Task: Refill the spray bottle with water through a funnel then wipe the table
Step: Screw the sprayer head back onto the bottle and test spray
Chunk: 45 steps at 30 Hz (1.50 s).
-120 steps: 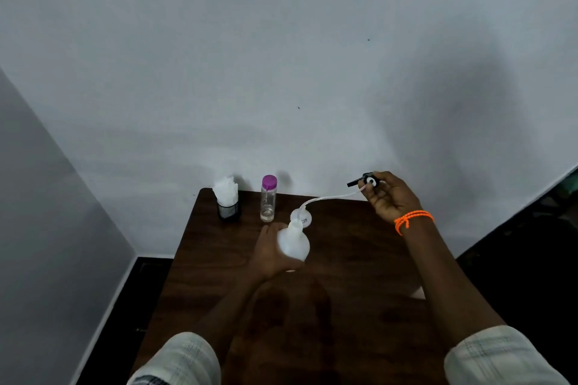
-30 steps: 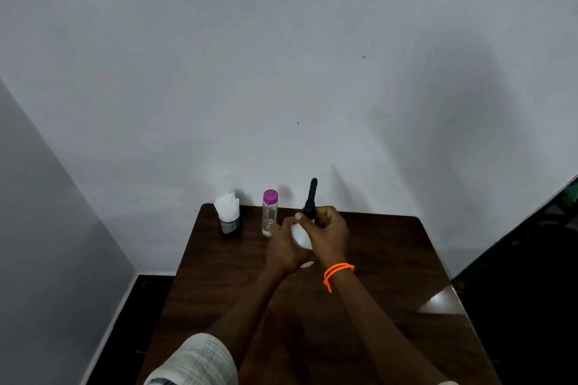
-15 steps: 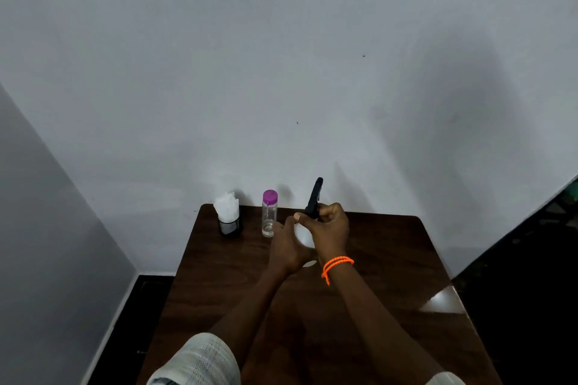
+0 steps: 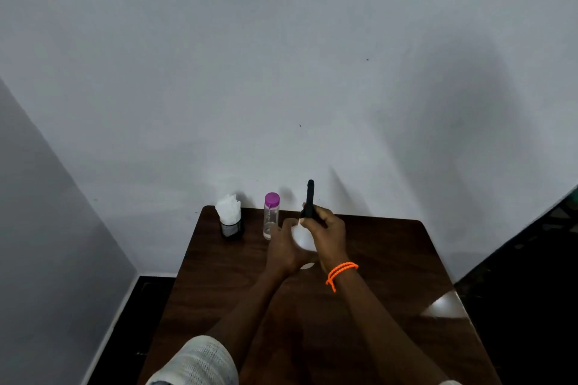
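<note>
Both hands meet just below the middle of the frame, over the dark brown wooden table (image 4: 391,259). The left hand (image 4: 283,251) is wrapped around the white plastic spray bottle (image 4: 301,239), and the right hand (image 4: 328,233) grips the black spray head (image 4: 309,198) on top, nozzle poking straight up. Left of them, by the wall, stand a clear bottle with a purple cap (image 4: 271,216) and a black holder stuffed with white tissues (image 4: 230,220).

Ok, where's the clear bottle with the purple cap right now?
In the head view the clear bottle with the purple cap stands upright at the table's far edge by the wall, between the tissue holder and the left hand.
</note>
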Each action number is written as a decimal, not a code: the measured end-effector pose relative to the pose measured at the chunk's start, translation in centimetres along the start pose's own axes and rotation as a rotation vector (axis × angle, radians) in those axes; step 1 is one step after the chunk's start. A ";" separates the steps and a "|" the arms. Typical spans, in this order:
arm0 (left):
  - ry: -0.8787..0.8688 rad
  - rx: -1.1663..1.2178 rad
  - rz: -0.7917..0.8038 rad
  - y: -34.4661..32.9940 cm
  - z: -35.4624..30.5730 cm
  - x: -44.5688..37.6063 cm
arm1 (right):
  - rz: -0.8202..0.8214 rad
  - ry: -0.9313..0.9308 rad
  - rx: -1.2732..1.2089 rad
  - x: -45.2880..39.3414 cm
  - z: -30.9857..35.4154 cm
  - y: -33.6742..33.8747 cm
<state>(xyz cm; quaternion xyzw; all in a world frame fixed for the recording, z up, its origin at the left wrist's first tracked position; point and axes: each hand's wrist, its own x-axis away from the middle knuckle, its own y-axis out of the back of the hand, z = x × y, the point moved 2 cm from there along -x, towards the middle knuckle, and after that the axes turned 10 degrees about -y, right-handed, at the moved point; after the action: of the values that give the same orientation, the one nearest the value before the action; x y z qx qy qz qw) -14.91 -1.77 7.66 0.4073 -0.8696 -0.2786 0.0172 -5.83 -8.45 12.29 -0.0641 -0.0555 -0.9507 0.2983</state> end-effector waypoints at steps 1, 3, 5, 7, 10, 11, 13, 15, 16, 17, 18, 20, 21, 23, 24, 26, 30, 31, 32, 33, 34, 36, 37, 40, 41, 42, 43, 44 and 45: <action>0.000 0.000 0.004 0.2 -0.2 0.0 | 0.001 0.006 0.016 0.0 0.0 0.1; 0.001 0.006 0.008 0.4 -0.1 -0.1 | -0.014 0.005 0.045 0.0 -0.1 0.2; 0.011 -0.006 0.013 0.6 0.1 -0.2 | -0.050 -0.010 0.067 -0.1 0.0 0.1; 0.010 -0.022 0.017 0.5 0.3 -0.2 | -0.096 -0.011 0.083 -0.1 0.1 0.0; 0.004 -0.031 0.006 0.4 0.4 -0.1 | -0.123 0.004 0.106 -0.2 0.2 -0.2; 0.008 -0.020 -0.001 0.4 0.4 -0.1 | -0.102 0.007 0.105 -0.3 0.1 -0.3; 0.010 0.003 -0.016 0.6 0.5 -0.1 | -0.019 0.015 0.091 -0.4 -0.1 -0.5; 0.020 0.012 -0.014 0.8 0.6 -0.2 | 0.042 0.026 0.100 -0.3 -0.2 -0.5; 0.023 0.010 -0.013 0.9 0.7 -0.2 | 0.051 0.026 0.109 -0.3 -0.3 -0.4; 0.028 0.012 -0.009 1.0 0.9 -0.2 | 0.048 0.019 0.115 -0.2 -0.3 -0.3; 0.030 0.013 -0.008 1.0 0.8 -0.1 | 0.035 0.008 0.114 -0.2 -0.4 -0.3; 0.035 0.018 -0.008 1.1 0.8 0.0 | -0.019 -0.015 0.104 -0.1 -0.2 -0.4; 0.034 0.024 -0.006 1.0 0.8 0.0 | -0.056 -0.022 0.098 0.0 -0.1 -0.5; 0.030 0.031 -0.003 1.0 0.6 0.0 | -0.105 -0.016 0.090 0.1 0.1 -0.6; 0.027 0.031 -0.007 0.9 0.5 -0.1 | -0.104 -0.007 0.094 0.1 0.1 -0.6; 0.020 0.046 -0.021 0.9 0.7 -0.1 | -0.051 -0.001 0.103 0.0 0.0 -0.7; 0.031 0.038 -0.018 0.8 0.8 0.0 | 0.013 -0.003 0.156 -0.2 -0.4 -0.7; 0.029 0.038 -0.020 0.9 0.8 0.1 | 0.002 -0.001 0.164 -0.2 -0.5 -0.7; 0.018 0.035 -0.023 0.9 0.8 0.1 | -0.010 -0.001 0.168 -0.2 -0.4 -0.8; 0.011 0.038 -0.015 0.9 0.7 0.1 | -0.025 -0.002 0.164 -0.1 -0.3 -0.8; 0.008 0.051 -0.006 0.9 0.7 0.0 | -0.045 -0.006 0.156 0.0 -0.2 -0.8; -0.001 0.049 0.001 1.0 0.7 0.0 | -0.090 -0.004 0.141 0.1 0.0 -0.8; -0.009 0.053 -0.007 0.9 0.6 0.0 | -0.102 0.004 0.139 0.1 -0.1 -0.8; -0.013 0.037 -0.017 0.7 0.9 0.0 | -0.057 0.034 0.167 0.0 0.0 -0.7; -0.010 0.027 -0.011 0.6 1.1 0.0 | -0.035 0.041 0.184 -0.1 0.1 -0.8; -0.008 0.017 -0.007 0.5 1.3 -0.1 | -0.025 0.041 0.199 -0.1 0.2 -0.8; -0.009 0.006 -0.001 0.3 1.6 -0.3 | -0.032 0.041 0.210 -0.1 0.2 -0.8; -0.015 0.004 -0.003 0.1 2.0 -0.5 | -0.051 0.038 0.214 -0.1 0.2 -0.8; -0.019 0.004 -0.009 -0.3 2.8 -0.8 | -0.075 0.035 0.215 -0.1 0.3 -0.7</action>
<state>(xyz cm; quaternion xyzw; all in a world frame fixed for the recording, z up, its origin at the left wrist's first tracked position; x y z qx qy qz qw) -14.93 -0.06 5.36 0.4086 -0.8684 -0.2807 0.0071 -6.12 -7.76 12.52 -0.0131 -0.1544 -0.9507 0.2686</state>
